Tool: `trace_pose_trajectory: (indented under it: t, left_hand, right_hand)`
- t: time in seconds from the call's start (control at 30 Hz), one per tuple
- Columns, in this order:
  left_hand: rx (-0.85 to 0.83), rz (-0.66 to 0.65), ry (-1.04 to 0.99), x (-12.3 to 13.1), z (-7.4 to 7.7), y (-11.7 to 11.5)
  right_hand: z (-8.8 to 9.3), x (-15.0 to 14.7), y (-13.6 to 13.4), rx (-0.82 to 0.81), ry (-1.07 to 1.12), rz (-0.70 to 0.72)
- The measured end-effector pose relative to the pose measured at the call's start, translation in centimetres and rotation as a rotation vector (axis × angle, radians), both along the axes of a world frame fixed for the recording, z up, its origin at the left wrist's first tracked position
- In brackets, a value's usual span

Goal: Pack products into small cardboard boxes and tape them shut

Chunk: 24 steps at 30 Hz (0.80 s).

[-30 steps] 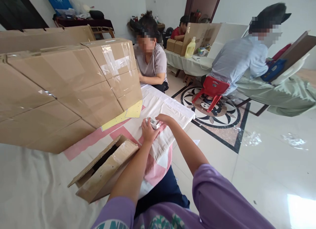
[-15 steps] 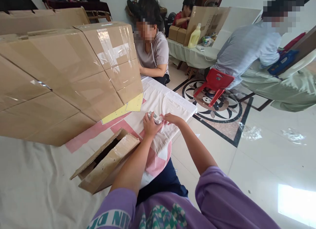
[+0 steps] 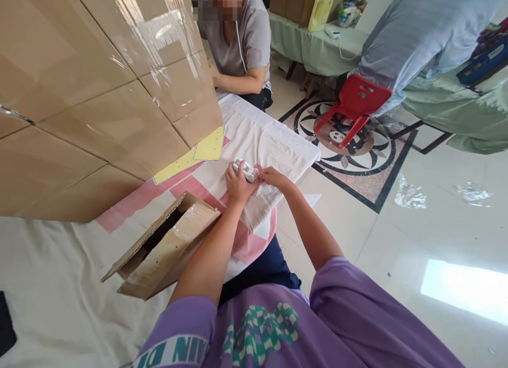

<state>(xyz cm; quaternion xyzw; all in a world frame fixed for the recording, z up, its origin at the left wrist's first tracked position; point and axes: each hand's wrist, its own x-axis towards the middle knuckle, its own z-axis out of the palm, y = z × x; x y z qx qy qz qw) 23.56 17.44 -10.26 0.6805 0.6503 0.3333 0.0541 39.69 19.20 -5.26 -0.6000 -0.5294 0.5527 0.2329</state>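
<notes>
Over the cloth-covered table's near corner, my left hand [image 3: 239, 186] is closed around a small white box-shaped object [image 3: 246, 170] with a grey patch on top. Its kind is too small to tell. My right hand [image 3: 274, 177] meets the object's right end, thumb and fingers pinched together. Whatever lies between those fingertips is hidden. Beneath both hands is a white and pink cloth [image 3: 262, 140]. Left of my left forearm lies an open cardboard box [image 3: 174, 251], tilted, its inside dark.
A tall wall of taped cardboard boxes [image 3: 99, 109] rises at the left, with yellow paper [image 3: 209, 145] at its foot. Across the table sits a person in a grey shirt [image 3: 248, 45]. Another person sits on a red chair [image 3: 357, 101]. Crumpled clear plastic [image 3: 410, 192] lies on the floor.
My view has tipped downward, so the people and far table sit higher in the picture. Both hands stay at the white object, which shows a little more of its top.
</notes>
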Motion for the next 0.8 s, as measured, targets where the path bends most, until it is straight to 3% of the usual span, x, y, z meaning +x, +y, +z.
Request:
trace_pose_trajectory:
  t: [0.23,0.57,0.8]
  left_hand:
    - [-0.017,-0.021,0.015,-0.1,0.2,0.0]
    - [-0.034,-0.032,-0.008,-0.2,0.6,-0.3]
    - [-0.053,-0.043,-0.022,-0.2,0.6,-0.2]
  right_hand:
    - [-0.4,-0.6,-0.1,0.009,-0.061,-0.07]
    - [0.1,-0.1,0.9,-0.051,-0.041,0.034]
    - [-0.1,0.2,1.0,-0.084,0.0,0.032]
